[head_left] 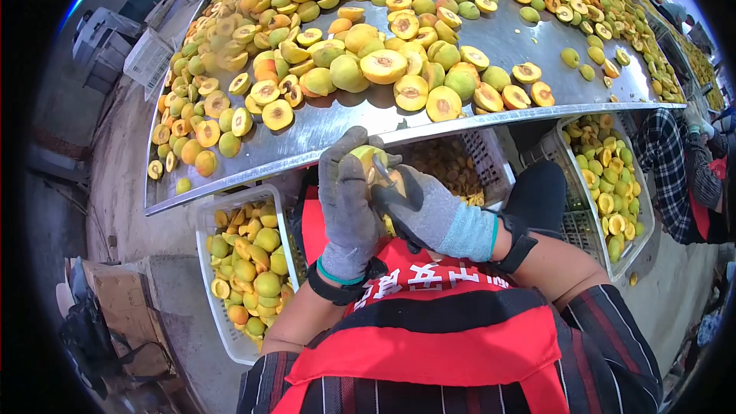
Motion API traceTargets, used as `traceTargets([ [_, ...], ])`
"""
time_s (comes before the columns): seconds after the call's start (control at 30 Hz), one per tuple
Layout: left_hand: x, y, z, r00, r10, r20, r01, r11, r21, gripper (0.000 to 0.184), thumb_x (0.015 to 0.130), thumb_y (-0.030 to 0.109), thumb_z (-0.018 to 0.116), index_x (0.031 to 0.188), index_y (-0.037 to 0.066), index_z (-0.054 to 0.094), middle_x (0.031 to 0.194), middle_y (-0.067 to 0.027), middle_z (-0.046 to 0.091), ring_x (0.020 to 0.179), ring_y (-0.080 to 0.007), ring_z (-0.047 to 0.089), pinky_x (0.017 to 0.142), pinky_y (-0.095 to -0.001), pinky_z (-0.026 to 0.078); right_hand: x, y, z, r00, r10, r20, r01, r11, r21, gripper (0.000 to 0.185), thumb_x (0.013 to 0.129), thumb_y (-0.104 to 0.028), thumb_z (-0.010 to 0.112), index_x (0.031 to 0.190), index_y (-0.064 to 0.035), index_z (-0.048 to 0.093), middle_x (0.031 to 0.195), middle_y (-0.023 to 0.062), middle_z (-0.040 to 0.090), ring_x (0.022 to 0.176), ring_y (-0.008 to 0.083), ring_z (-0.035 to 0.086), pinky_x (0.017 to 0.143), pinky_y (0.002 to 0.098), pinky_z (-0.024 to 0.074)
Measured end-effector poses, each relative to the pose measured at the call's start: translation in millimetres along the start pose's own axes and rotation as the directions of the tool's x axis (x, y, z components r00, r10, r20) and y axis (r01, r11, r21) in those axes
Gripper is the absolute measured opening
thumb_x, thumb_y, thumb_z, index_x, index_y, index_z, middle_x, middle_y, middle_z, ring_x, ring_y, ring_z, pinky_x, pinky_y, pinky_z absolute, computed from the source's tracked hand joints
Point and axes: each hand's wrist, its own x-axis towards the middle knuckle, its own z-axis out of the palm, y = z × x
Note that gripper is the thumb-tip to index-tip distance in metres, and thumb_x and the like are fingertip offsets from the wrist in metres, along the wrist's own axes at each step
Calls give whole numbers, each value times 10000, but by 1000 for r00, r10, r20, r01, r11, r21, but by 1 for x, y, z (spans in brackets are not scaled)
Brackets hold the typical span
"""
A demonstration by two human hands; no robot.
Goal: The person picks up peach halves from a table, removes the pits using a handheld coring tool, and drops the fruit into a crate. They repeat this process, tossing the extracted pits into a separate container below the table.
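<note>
My left hand, in a grey work glove, is closed around a yellow-green peach half just in front of the table's near edge. My right hand, gloved in grey with a light blue cuff, grips a small pitting knife. Its metal end meets the fruit, and most of its handle is hidden by my fingers. Both hands are close together above my red apron. Beyond them, halved peaches, many with the stone still inside, are heaped on the metal table.
A white crate of peach halves stands at my left, another crate at my right. Between them, under the table edge, a crate holds brown stones and scraps. A co-worker in plaid sits at far right. A cardboard box lies at left.
</note>
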Motion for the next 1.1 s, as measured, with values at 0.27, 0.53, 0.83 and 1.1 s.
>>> traceTargets([
  [0.27,8,10,-11,997,48,62,-63,963,263,387,936,298,426,1105,-41,502,1018,-148,565,907,-212,580,766,-334,508,2,-1,1,996,-75,46,67,985,158,232,830,-152,542,1012,-9,531,906,159,584,819,255,587,711,332,479],
  [0.53,12,16,-3,1000,9,10,-12,923,385,334,934,222,437,1129,-42,499,1025,-130,577,912,-171,575,776,-289,494,8,-4,-3,961,-82,265,213,832,-512,227,791,-152,544,979,-24,551,930,164,559,851,301,566,709,380,484],
  [0.83,2,3,-1,999,-45,-22,46,997,64,372,944,225,419,1202,-43,432,1135,-137,518,969,-200,561,841,-308,468,10,17,9,961,-248,125,276,895,-350,198,761,-156,538,917,-40,574,890,160,553,813,310,550,703,384,482],
  [1.1,-2,-6,1,983,176,59,-184,888,420,452,952,325,390,1253,-12,388,1229,-167,454,997,-260,563,858,-367,471,14,7,2,940,-292,177,325,922,-208,202,774,-151,541,934,-29,555,881,175,561,805,306,558,670,357,485],
])
